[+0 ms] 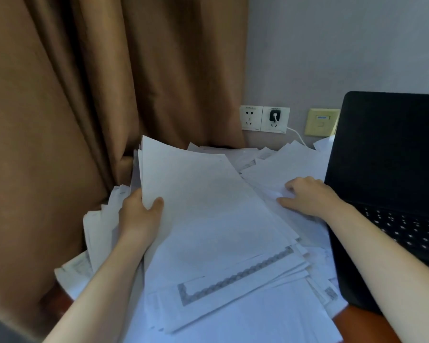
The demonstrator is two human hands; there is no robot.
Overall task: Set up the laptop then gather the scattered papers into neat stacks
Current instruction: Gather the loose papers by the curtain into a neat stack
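Laptop (394, 149) cut off at right edge — print on papers (208, 219) unreadable.

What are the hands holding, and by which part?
Left hand grips the paper stack by its left edge, thumb on top. Right hand rests on loose papers; a grip cannot be told.

The left hand (140, 214) grips a thick sheaf of papers (208, 214) by its edge. The right hand (307, 196) presses on loose sheets (282, 164) beside the open black laptop (386, 149).

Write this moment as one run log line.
laptop open | left hand grips paper stack | right hand rests on loose papers
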